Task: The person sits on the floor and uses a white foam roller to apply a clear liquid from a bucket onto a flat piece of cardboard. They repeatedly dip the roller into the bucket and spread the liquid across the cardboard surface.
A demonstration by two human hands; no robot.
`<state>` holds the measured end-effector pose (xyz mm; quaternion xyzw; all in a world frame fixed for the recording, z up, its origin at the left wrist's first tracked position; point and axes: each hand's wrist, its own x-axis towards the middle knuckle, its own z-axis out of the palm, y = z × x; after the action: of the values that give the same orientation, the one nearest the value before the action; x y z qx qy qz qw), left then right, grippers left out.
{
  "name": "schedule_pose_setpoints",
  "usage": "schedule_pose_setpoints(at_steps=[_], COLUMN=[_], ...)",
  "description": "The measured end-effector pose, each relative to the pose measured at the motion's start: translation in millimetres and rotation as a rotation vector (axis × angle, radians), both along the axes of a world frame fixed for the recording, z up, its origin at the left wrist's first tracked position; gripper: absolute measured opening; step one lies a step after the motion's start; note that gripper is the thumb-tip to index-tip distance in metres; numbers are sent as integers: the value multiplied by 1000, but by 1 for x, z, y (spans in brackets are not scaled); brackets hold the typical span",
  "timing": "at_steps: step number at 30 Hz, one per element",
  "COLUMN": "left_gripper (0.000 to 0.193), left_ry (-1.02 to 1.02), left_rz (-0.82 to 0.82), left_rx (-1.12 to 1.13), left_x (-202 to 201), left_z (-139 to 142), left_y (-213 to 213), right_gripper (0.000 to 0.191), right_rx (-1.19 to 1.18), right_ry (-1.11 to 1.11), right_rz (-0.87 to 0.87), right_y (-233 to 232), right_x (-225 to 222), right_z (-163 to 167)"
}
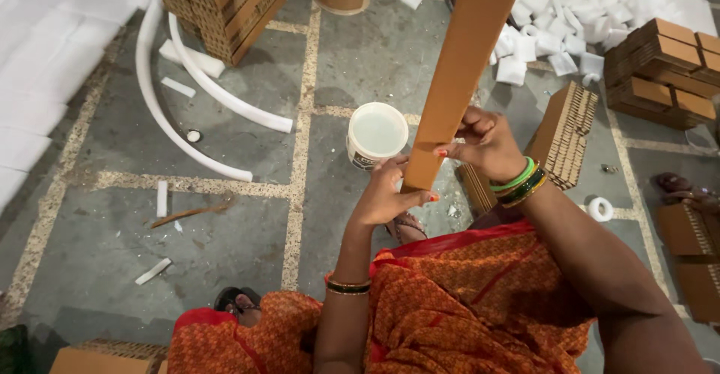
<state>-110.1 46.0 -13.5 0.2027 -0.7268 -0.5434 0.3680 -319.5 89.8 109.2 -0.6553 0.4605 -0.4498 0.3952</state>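
Brown corrugated cardboard forms the long strip (457,66) held upright in front of the seated person; its long axis runs from the hands up and slightly to the right, leaving the frame at the top edge. The lower end of the strip sits between both hands, so the bulk of the strip lies above and away from them. The left hand (390,194) is closed around the bottom left edge, thumb and fingers pinching the end from below. The right hand (484,145) is curled against the right edge a little higher up, fingers pressed onto the face of the strip; green and dark bangles (520,183) circle that wrist. Both hands touch the strip, with the left hand nearer to its bottom end and the right hand nearer to its middle. Just beside the strip on its left, a white plastic tub (376,134) stands upright on the grey floor (112,254), near the left hand but apart from it. To the right of the right hand, a block of honeycomb cardboard (564,132) rests on the floor. Further out lie curved white foam tubes (217,96), a heap of white foam pieces (562,14), stacked brown cardboard blocks (664,70) and a roll of white tape (600,209)
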Motion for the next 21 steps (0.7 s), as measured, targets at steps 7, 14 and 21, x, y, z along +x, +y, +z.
schedule_pose_setpoints(at_steps=[7,14,21], left_gripper=[67,91,110], left_ry=[-22,82,-71], left_rz=[64,77,123], left_rx=[-170,8,-33], left_x=[1,0,0], left_z=[6,19,21], left_y=[3,10,6], right_gripper=[34,33,39], right_rx=[46,-47,71], right_ry=[-103,-63,-252], right_rz=[-125,-133,-123], right_y=[-1,0,-8], right_x=[-6,-10,-10], right_z=[4,-4,-4])
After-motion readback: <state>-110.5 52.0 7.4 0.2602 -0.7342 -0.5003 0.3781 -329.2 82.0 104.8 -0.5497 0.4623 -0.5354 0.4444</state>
